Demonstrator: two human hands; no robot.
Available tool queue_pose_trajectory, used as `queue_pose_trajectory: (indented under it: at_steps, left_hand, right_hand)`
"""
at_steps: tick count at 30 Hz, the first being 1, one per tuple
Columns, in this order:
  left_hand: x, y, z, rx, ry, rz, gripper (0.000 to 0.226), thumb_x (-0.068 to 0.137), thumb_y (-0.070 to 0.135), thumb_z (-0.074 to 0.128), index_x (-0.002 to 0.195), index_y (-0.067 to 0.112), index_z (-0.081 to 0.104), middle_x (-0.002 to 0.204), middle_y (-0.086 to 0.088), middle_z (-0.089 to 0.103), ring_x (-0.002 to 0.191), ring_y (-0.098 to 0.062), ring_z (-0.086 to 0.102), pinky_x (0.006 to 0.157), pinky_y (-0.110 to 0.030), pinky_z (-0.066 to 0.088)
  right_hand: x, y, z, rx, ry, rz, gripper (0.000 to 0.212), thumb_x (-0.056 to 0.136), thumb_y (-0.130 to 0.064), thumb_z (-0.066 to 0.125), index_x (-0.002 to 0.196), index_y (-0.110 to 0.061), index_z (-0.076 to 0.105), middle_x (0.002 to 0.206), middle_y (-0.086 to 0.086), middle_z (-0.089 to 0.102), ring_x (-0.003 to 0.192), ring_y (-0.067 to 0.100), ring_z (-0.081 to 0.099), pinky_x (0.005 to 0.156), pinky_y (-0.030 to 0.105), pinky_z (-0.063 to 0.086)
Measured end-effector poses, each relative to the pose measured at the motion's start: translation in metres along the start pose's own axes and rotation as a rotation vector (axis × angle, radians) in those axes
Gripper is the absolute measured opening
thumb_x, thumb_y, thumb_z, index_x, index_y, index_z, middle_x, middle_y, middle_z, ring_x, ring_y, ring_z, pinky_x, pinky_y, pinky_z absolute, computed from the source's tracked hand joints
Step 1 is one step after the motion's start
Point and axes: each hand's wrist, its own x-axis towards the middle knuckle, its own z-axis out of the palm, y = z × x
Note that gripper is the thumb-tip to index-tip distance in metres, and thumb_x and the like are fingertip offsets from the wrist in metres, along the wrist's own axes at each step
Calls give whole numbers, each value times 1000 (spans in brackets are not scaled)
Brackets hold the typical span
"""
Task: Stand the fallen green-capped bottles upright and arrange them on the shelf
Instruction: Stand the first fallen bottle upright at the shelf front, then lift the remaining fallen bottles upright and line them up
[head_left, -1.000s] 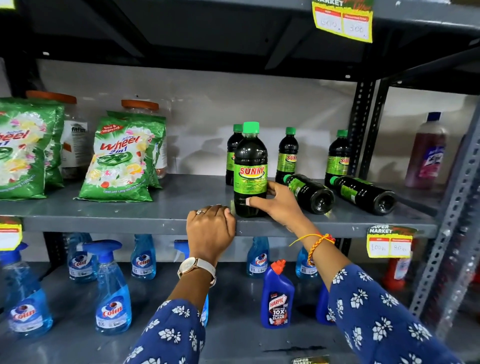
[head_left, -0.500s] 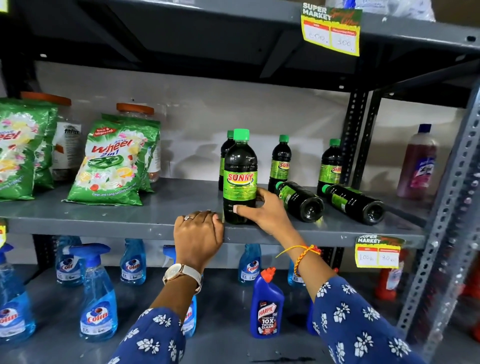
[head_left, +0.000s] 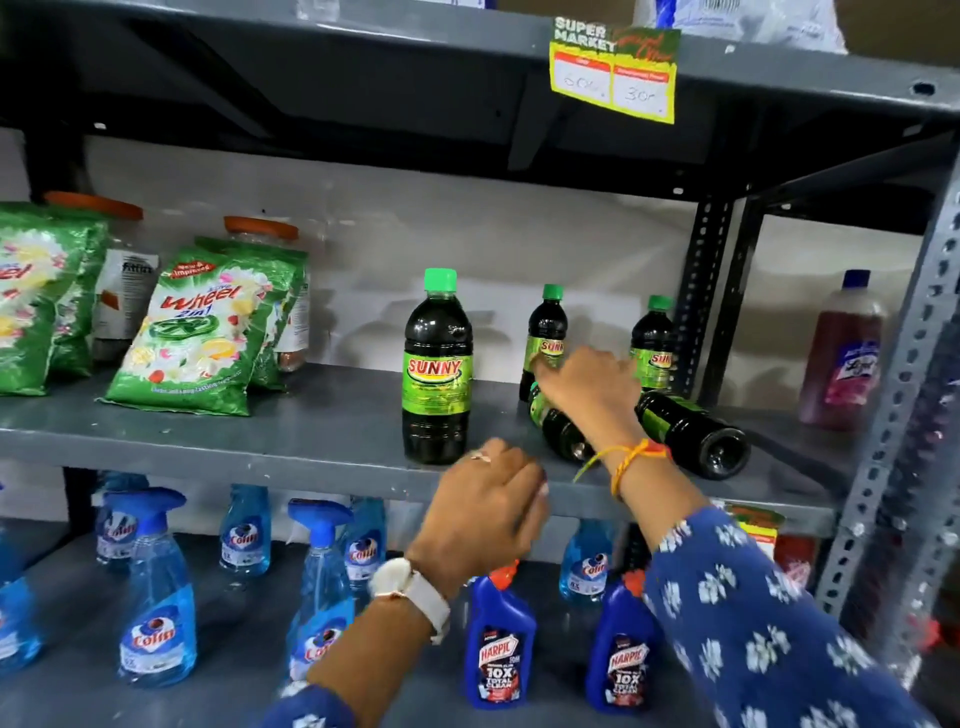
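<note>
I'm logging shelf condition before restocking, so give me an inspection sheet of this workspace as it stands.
Surface: grey metal shelf, middle tier.
Job's things: front Sunny bottle upright near the edge; two more upright behind; two fallen bottles lying with bases toward the camera.
Clutter: Wheel detergent packs, orange-lidded jars, a reddish bottle.
Grippers: right hand over the nearer fallen bottle, grasp unclear; left hand at the shelf edge, holding nothing.
Cables: nothing seen.
Surroundings: Colin sprays and Harpic bottles below; price tag above.

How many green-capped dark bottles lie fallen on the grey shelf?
2. One fallen bottle lies under the right hand; the other fallen bottle lies to its right. Three more stand upright; others may be hidden.
</note>
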Motion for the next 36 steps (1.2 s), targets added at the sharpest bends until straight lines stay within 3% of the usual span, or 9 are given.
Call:
queue_pose_trajectory:
  at_steps: [2,4,10,15,18,22,26,30,36]
  left_hand:
    - [17,16,23,101,-103,-116,22,81,22,47,65,10,58,65,-9,58,64,-29,54,52,-33,43]
    - [28,20,35,208,-194,-253,24,74,27,44,62,13,60,62,-6,60,59,-27,58,47,-29,44]
    - [25,22,48,316,-223,-400,29,77,23,42,52,18,54,52,-4,59,46,-26,56,44,-27,38]
    - [24,23,54,373,-195,-426,31,79,25,39,55,18,57,54,-3,61,48,-27,57,47,-29,40]
    - [22,23,56,383,-194,-415,31,79,25,37,58,18,59,56,-2,62,51,-26,58,50,-29,41]
    - [21,22,58,404,-184,-398,29,80,24,37,61,20,59,57,-1,61,51,-25,57,50,-29,39]
    - [21,23,58,416,-184,-413,27,79,23,39,60,20,58,56,-1,60,50,-25,56,50,-29,38]
    - [20,24,58,395,-189,-437,28,79,24,39,60,19,59,55,-1,60,50,-25,56,51,-29,38]
    - [20,21,57,382,-207,-433,28,78,24,39,56,18,56,53,0,58,46,-23,53,50,-27,36]
  right_hand:
    - [12,1,0,-140,-261,-9,77,74,-72,46,116,-7,56,122,16,59,115,35,52,90,40,42]
    - [16,5,7,-190,-341,-15,87,66,-78,50,120,-10,53,120,12,59,111,32,56,80,37,43]
    - [23,33,8,-103,-264,-68,58,72,-44,68,118,-11,55,120,10,60,113,30,57,84,33,47]
    - [16,57,9,212,-89,-96,58,74,-57,60,102,-7,62,108,19,66,105,38,59,80,36,46]
    - [10,70,18,342,-7,-129,65,74,-64,54,107,-8,56,103,22,67,100,41,61,76,41,47]
    - [4,80,26,419,-34,-149,67,75,-61,56,115,-8,44,103,23,66,98,43,61,78,44,50]
    - [0,80,25,484,-65,-108,68,71,-59,62,117,-16,39,112,13,62,102,36,60,76,36,45]
    - [0,80,28,601,-137,-79,91,58,-70,67,118,-13,31,123,7,44,108,29,52,77,33,40]
    - [7,80,39,586,-229,-85,76,56,-39,79,116,-9,42,117,11,44,105,24,45,82,29,38]
